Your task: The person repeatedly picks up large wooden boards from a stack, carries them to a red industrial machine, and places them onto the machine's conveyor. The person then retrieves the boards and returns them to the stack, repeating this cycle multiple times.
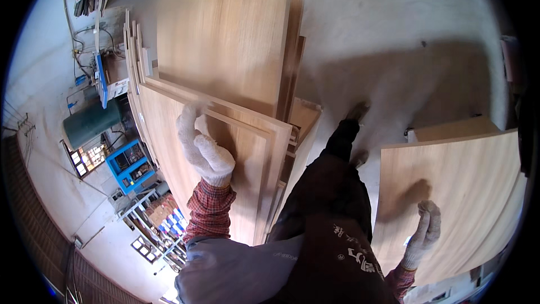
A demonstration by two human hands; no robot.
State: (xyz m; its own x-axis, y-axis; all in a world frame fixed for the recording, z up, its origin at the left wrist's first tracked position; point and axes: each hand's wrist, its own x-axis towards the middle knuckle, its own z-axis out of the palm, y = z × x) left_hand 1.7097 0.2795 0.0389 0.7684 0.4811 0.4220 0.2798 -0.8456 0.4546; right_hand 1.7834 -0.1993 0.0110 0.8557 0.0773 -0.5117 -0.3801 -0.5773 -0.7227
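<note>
My left hand [205, 149], in a pale knitted glove, is over a stack of light wood-grain panels [247, 183] on the left. Its thumb stands apart from its fingers, and the fingertips are blurred near the far edge of the upper panels. Nothing shows in this hand. On the right, my right hand [424, 233], gloved too, is loosely stretched with its fingers close together. It is over another wood-grain panel [461, 180] and casts a shadow on it; nothing shows in its fingers. Whether either hand touches a panel I cannot tell.
A further large panel stack [225, 28] stands ahead. Grey floor [388, 22] runs between the stacks, with my feet on it. Along the left wall are a green tank [93, 124], a blue-framed machine [130, 166] and a metal rack [152, 214].
</note>
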